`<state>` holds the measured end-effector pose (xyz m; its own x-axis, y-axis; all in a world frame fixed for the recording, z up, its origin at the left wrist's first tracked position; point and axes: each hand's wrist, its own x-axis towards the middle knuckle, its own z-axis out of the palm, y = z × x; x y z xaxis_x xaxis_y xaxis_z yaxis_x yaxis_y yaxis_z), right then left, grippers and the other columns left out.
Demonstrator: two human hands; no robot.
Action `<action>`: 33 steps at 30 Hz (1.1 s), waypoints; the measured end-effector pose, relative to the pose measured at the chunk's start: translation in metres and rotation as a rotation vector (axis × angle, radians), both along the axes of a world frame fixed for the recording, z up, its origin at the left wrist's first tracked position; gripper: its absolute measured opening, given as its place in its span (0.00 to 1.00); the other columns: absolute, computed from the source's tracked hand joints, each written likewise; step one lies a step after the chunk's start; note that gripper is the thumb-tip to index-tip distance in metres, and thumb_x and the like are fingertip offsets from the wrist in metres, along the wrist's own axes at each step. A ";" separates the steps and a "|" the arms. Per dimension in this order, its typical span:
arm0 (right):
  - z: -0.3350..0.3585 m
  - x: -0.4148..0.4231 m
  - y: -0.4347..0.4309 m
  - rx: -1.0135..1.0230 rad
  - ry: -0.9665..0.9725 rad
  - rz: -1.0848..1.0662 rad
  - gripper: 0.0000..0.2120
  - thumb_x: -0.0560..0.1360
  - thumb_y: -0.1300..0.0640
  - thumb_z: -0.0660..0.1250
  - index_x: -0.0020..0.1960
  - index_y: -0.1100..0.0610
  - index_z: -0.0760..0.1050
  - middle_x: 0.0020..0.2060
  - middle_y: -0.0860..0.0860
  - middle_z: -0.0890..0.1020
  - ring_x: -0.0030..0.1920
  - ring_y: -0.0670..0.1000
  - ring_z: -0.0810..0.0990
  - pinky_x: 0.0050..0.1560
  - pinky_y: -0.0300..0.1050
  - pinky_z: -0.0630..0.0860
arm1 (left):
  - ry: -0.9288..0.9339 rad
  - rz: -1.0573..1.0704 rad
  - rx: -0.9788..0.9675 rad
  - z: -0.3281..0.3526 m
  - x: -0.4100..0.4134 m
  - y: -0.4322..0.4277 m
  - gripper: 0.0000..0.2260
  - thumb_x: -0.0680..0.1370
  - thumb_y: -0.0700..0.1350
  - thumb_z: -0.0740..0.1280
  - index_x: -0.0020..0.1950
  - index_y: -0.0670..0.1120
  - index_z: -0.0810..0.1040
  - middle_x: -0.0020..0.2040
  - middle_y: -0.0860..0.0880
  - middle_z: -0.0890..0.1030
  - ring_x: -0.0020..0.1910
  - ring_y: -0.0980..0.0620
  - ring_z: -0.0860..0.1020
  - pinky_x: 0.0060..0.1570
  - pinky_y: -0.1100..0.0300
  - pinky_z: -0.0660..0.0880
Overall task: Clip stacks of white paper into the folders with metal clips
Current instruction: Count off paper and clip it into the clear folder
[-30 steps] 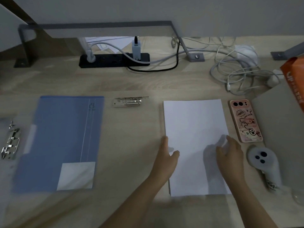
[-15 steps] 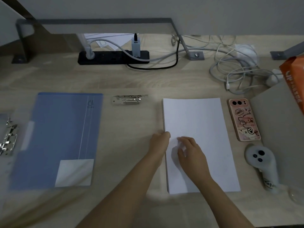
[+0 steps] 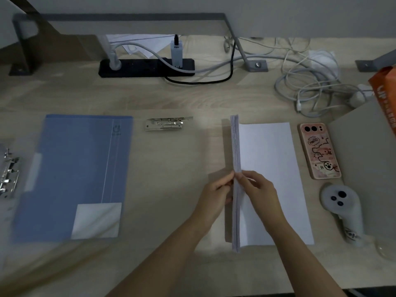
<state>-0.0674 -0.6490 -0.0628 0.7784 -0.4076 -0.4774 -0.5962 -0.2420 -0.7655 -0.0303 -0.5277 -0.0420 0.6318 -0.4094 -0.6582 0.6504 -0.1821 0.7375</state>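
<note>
It was an office workstation; a pale wood-grain desktop (image 3: 171,168) ran back to a grey partition (image 3: 278,9); a black power strip (image 3: 137,67) with plugs in it sat at the rear, near a tangle of white cables (image 3: 311,94); a blue folder (image 3: 75,168), a metal clip (image 3: 167,124) and a stack of white paper (image 3: 272,159) lay in front.

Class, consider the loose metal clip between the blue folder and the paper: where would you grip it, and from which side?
Probably from above, pinching the metal clip across its narrow width near the middle. It lies flat, long side running left to right, both long edges free.
</note>
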 end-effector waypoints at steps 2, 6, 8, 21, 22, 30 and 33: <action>0.000 -0.001 -0.003 0.041 -0.005 -0.016 0.14 0.76 0.49 0.61 0.57 0.52 0.78 0.54 0.50 0.81 0.55 0.48 0.78 0.63 0.49 0.73 | -0.012 -0.015 0.002 0.002 -0.001 -0.001 0.19 0.80 0.35 0.54 0.70 0.46 0.69 0.53 0.56 0.77 0.39 0.70 0.78 0.38 0.75 0.74; -0.002 -0.002 -0.004 0.059 -0.010 -0.020 0.15 0.77 0.50 0.60 0.59 0.54 0.77 0.55 0.51 0.81 0.56 0.48 0.78 0.64 0.51 0.72 | -0.021 -0.020 0.007 0.005 -0.001 -0.002 0.19 0.80 0.36 0.54 0.70 0.46 0.68 0.55 0.55 0.76 0.40 0.69 0.78 0.39 0.76 0.74; -0.003 -0.003 -0.003 0.061 -0.011 -0.021 0.15 0.77 0.50 0.60 0.60 0.54 0.77 0.56 0.51 0.80 0.57 0.49 0.77 0.64 0.51 0.72 | -0.025 -0.024 0.009 0.006 0.000 -0.002 0.19 0.80 0.36 0.54 0.70 0.46 0.68 0.55 0.55 0.76 0.40 0.69 0.78 0.39 0.76 0.74; -0.012 -0.001 -0.003 -0.037 -0.010 -0.038 0.14 0.78 0.52 0.60 0.53 0.59 0.79 0.46 0.50 0.81 0.47 0.47 0.78 0.54 0.45 0.75 | -0.082 -0.022 0.070 -0.004 0.000 0.000 0.19 0.80 0.38 0.55 0.70 0.47 0.70 0.55 0.54 0.80 0.48 0.59 0.79 0.54 0.65 0.76; -0.013 -0.001 -0.002 -0.056 -0.014 -0.041 0.12 0.78 0.52 0.60 0.49 0.59 0.79 0.41 0.48 0.79 0.42 0.45 0.76 0.50 0.43 0.74 | -0.121 -0.029 0.112 -0.007 -0.001 0.000 0.19 0.79 0.39 0.56 0.70 0.46 0.69 0.54 0.55 0.79 0.48 0.57 0.78 0.54 0.65 0.74; -0.011 -0.001 0.004 -0.100 -0.018 -0.037 0.13 0.79 0.52 0.58 0.54 0.55 0.78 0.50 0.48 0.80 0.51 0.47 0.77 0.52 0.39 0.70 | -0.079 -0.020 0.184 -0.015 -0.007 -0.017 0.14 0.80 0.50 0.58 0.65 0.49 0.66 0.57 0.53 0.69 0.55 0.58 0.71 0.57 0.61 0.70; -0.008 0.000 0.008 -0.102 0.008 -0.060 0.16 0.80 0.50 0.53 0.57 0.53 0.77 0.53 0.46 0.78 0.55 0.47 0.75 0.56 0.39 0.69 | -0.103 0.025 0.252 -0.025 -0.005 -0.021 0.06 0.80 0.49 0.56 0.52 0.47 0.65 0.48 0.51 0.68 0.44 0.57 0.71 0.44 0.64 0.67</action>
